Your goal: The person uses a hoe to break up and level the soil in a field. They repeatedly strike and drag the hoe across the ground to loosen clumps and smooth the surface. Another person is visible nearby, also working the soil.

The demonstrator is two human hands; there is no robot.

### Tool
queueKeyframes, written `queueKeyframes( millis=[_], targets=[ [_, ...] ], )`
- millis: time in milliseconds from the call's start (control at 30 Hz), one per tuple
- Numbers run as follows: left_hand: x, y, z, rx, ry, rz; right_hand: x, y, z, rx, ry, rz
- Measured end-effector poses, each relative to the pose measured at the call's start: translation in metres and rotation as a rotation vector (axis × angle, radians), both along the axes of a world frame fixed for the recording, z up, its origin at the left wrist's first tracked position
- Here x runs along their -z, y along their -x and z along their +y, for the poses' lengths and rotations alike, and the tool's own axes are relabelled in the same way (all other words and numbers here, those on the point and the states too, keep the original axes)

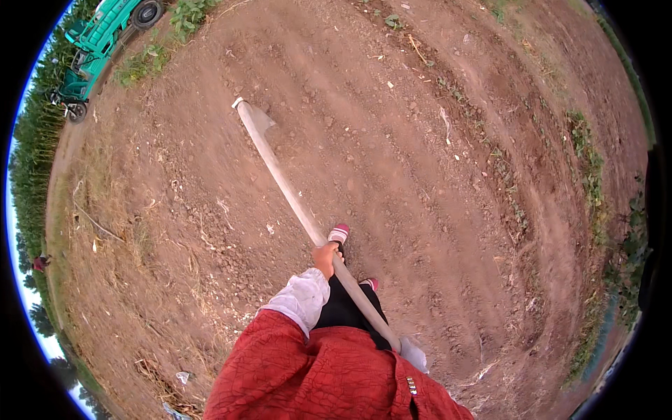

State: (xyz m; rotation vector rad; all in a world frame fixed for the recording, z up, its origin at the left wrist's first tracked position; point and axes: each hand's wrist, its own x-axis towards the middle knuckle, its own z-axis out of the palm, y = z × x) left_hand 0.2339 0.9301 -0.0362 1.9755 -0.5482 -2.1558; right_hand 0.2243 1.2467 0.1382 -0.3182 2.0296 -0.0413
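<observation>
— Any room around the hoe blade (253,117)?

— Bare tilled soil (392,175) on every side. Weeds (586,164) line the right edge, and a green vehicle (105,38) stands well apart, top left (beyond more weeds).

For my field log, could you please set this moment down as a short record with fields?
Place: bare reddish soil field
Tool: long-handled hoe, blade resting on the soil
Left hand: grips the handle midway
Right hand: sleeve at the handle's near end, fingers hidden
Feet: pink shoe forward
Far edge: green vehicle, upper left
</observation>
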Motion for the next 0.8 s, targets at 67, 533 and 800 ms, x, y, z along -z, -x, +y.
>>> queueKeyframes(
  millis=[67, 533, 800],
  targets=[
    [-0.004, 0.003, -0.001, 0.003, -0.006, -0.022, 0.002, 0.004, -0.007, -0.012, -0.068, -0.033],
    [-0.052, 0.074, -0.182, -0.073, 0.190, 0.040, 0.036, 0.073, -0.166, -0.051, 0.207, 0.022],
    [0.000, 0.101, -0.283, 0.031, 0.346, 0.046, 0.074, 0.095, -0.262, -0.046, 0.290, -0.033]
  ],
)
